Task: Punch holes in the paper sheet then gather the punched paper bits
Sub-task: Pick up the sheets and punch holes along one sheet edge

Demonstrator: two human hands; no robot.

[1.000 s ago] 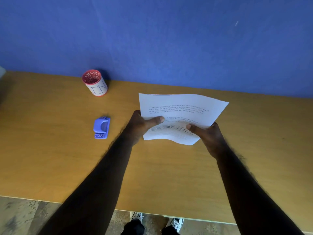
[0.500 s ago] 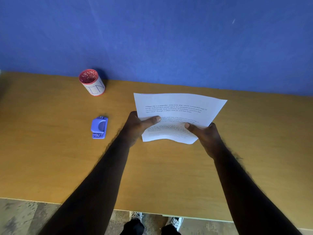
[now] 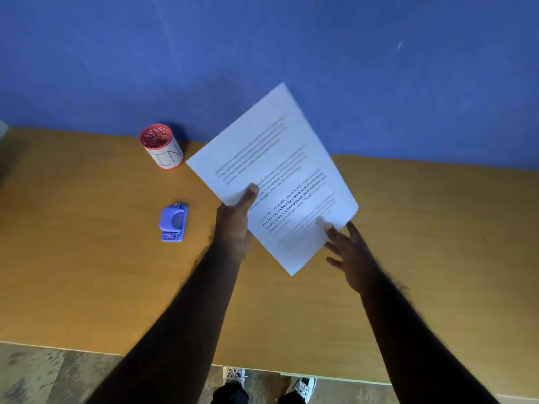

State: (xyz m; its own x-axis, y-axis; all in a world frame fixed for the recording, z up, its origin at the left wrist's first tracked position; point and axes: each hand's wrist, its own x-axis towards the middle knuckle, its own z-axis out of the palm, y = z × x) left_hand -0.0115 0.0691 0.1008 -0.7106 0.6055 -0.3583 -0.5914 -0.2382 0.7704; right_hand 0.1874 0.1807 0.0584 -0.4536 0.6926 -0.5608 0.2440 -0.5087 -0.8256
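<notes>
My left hand (image 3: pixel 233 225) pinches the white printed paper sheet (image 3: pixel 274 176) at its left edge, thumb on the printed face, remaining fingers hidden behind the sheet. My right hand (image 3: pixel 351 258) is spread wide with fingers apart; its thumb tip touches the sheet's lower right edge, and no finger closes on the paper. The sheet is held in the air above the yellow-brown wooden table (image 3: pixel 87 272), turned diagonally, upper corner against the blue wall (image 3: pixel 262 53). The text is partly blurred. Left of my left hand, the small purple plastic hole punch (image 3: pixel 173 222) lies flat on the table. Beyond it, near the wall, stands the white cylindrical cup with a red rim (image 3: pixel 162 147), its interior speckled with pale bits.
</notes>
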